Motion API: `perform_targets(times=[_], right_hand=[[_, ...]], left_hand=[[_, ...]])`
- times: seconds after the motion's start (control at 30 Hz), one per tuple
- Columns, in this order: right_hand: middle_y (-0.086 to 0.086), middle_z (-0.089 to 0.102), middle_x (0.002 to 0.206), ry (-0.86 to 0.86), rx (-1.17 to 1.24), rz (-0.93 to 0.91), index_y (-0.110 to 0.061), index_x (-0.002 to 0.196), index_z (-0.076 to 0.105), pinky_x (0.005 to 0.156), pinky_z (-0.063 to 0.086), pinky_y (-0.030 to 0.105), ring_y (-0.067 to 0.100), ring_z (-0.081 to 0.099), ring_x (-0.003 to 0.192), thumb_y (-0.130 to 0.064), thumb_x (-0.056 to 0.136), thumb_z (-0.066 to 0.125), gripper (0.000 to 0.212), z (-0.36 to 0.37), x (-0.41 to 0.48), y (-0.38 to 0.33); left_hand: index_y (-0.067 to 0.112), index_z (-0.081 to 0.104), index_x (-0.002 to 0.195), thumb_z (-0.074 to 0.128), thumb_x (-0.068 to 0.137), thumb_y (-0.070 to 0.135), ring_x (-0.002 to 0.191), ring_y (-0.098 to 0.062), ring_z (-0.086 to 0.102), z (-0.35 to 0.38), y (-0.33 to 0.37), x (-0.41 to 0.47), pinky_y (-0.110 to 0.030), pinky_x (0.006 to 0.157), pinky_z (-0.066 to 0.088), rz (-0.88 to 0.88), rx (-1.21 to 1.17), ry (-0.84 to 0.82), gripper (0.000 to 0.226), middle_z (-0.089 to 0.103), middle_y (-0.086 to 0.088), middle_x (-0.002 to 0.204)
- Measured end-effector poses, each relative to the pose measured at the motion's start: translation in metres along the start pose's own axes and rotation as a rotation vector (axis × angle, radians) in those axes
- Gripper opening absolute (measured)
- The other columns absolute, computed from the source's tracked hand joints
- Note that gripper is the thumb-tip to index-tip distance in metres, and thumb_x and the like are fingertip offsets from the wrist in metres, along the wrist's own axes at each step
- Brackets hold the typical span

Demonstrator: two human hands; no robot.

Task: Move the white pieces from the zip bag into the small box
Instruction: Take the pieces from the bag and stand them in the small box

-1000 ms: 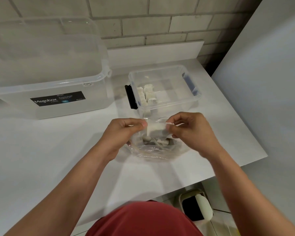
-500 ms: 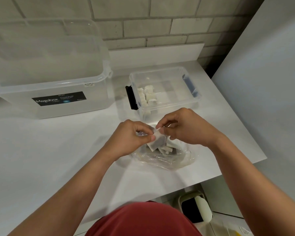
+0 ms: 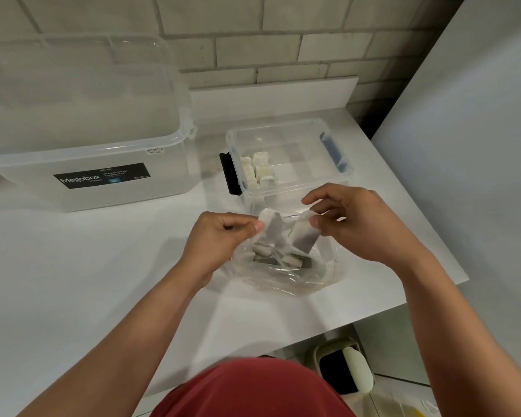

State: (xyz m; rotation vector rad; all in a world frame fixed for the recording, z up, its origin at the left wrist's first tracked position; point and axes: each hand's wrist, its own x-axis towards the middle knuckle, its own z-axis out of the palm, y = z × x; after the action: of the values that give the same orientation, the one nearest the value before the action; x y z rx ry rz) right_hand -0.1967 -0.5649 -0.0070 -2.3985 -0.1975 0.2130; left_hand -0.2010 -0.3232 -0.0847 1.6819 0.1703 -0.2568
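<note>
The large clear storage box (image 3: 82, 139) on the desk (image 3: 73, 281) bears a black label (image 3: 101, 176) on its front wall. On it stands the brand "Megabox" in white letters, with a small blue patch that reads "12L". The finer lines of print beside the brand are too small to read. A small white sticker (image 3: 154, 150) under the rim is illegible.

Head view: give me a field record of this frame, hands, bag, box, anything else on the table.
left hand: pinching the bag's left rim
right hand: pinching the bag's right rim
zip bag: on the table, mouth pulled open, white pieces inside
small box: open, just behind the bag, several white pieces at its left end
large box: clear, Megabox label, left of the small box
table: white
transfer: partly done
</note>
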Motion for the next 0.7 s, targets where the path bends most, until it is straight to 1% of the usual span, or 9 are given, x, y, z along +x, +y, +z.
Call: perform_targets(times=[0.1, 0.13, 0.2, 0.27, 0.37, 0.43, 0.5, 0.57, 0.7], right_hand=[[-0.016, 0.075, 0.088, -0.071, 0.034, -0.019, -0.033, 0.1, 0.076, 0.077, 0.06, 0.021, 0.004, 0.074, 0.077, -0.015, 0.093, 0.075, 0.02, -0.008, -0.004, -0.003], [-0.017, 0.076, 0.085, -0.104, 0.051, -0.032, -0.033, 0.097, 0.078, 0.076, 0.06, 0.021, 0.005, 0.074, 0.076, -0.015, 0.093, 0.075, 0.019, -0.009, -0.005, -0.005], [-0.015, 0.076, 0.089, -0.136, 0.12, -0.064, -0.029, 0.096, 0.08, 0.074, 0.057, 0.017, 0.005, 0.075, 0.078, -0.012, 0.092, 0.076, 0.018, -0.004, -0.003, -0.01], [-0.013, 0.075, 0.097, -0.109, 0.155, -0.095, -0.027, 0.1, 0.082, 0.079, 0.057, 0.017, 0.005, 0.074, 0.083, -0.008, 0.092, 0.076, 0.021, 0.007, 0.002, -0.01], [-0.018, 0.077, 0.096, -0.006, 0.138, -0.105, -0.034, 0.099, 0.08, 0.087, 0.058, 0.028, 0.001, 0.074, 0.084, -0.011, 0.09, 0.079, 0.024, 0.025, 0.01, -0.006], [-0.018, 0.078, 0.092, 0.04, 0.153, -0.091, -0.035, 0.094, 0.079, 0.088, 0.059, 0.036, 0.001, 0.074, 0.081, -0.013, 0.087, 0.081, 0.023, 0.032, 0.013, -0.003], [-0.016, 0.078, 0.095, 0.038, 0.181, -0.082, -0.031, 0.096, 0.08, 0.088, 0.06, 0.038, 0.004, 0.076, 0.082, -0.013, 0.085, 0.083, 0.021, 0.036, 0.013, 0.0], [-0.012, 0.076, 0.101, 0.061, 0.19, -0.09, -0.027, 0.102, 0.081, 0.087, 0.06, 0.036, 0.006, 0.076, 0.084, -0.013, 0.083, 0.085, 0.024, 0.038, 0.013, 0.003], [-0.008, 0.074, 0.105, 0.066, 0.205, -0.055, -0.028, 0.115, 0.077, 0.082, 0.061, 0.029, 0.003, 0.076, 0.083, -0.013, 0.083, 0.085, 0.036, 0.039, 0.011, 0.004]], left_hand=[[0.027, 0.084, 0.093, 0.082, 0.085, 0.03, 0.071, -0.002, 0.07, 0.001, 0.002, 0.001, -0.026, 0.052, 0.047, -0.01, 0.015, 0.052, 0.009, 0.08, 0.013, 0.09], [0.027, 0.084, 0.092, 0.082, 0.085, 0.031, 0.066, -0.001, 0.068, 0.002, 0.003, 0.0, -0.027, 0.052, 0.047, -0.014, 0.01, 0.067, 0.008, 0.08, 0.013, 0.089], [0.027, 0.084, 0.092, 0.081, 0.085, 0.03, 0.059, 0.001, 0.063, 0.003, 0.004, -0.001, -0.027, 0.052, 0.047, -0.018, 0.006, 0.068, 0.008, 0.08, 0.012, 0.088], [0.025, 0.084, 0.093, 0.081, 0.086, 0.029, 0.056, 0.0, 0.06, 0.005, 0.006, -0.002, -0.027, 0.053, 0.046, -0.021, -0.025, 0.034, 0.009, 0.08, 0.009, 0.088], [0.025, 0.084, 0.095, 0.08, 0.087, 0.027, 0.06, -0.006, 0.061, 0.008, 0.006, -0.005, -0.025, 0.052, 0.045, -0.014, -0.05, -0.013, 0.009, 0.081, 0.006, 0.088], [0.027, 0.084, 0.095, 0.08, 0.087, 0.028, 0.067, -0.012, 0.06, 0.007, 0.003, -0.006, -0.026, 0.053, 0.045, -0.003, -0.045, -0.026, 0.009, 0.08, 0.004, 0.089], [0.027, 0.084, 0.095, 0.08, 0.087, 0.029, 0.07, -0.019, 0.057, 0.005, 0.0, -0.004, -0.029, 0.054, 0.044, -0.012, -0.084, -0.023, 0.009, 0.079, -0.002, 0.088], [0.026, 0.084, 0.095, 0.08, 0.086, 0.028, 0.068, -0.015, 0.056, 0.003, -0.002, -0.003, -0.029, 0.054, 0.042, -0.028, -0.14, -0.007, 0.01, 0.076, -0.009, 0.085], [0.027, 0.084, 0.094, 0.079, 0.087, 0.026, 0.061, -0.008, 0.055, 0.005, -0.005, -0.005, -0.028, 0.054, 0.042, -0.02, -0.152, -0.011, 0.008, 0.074, 0.005, 0.076]])
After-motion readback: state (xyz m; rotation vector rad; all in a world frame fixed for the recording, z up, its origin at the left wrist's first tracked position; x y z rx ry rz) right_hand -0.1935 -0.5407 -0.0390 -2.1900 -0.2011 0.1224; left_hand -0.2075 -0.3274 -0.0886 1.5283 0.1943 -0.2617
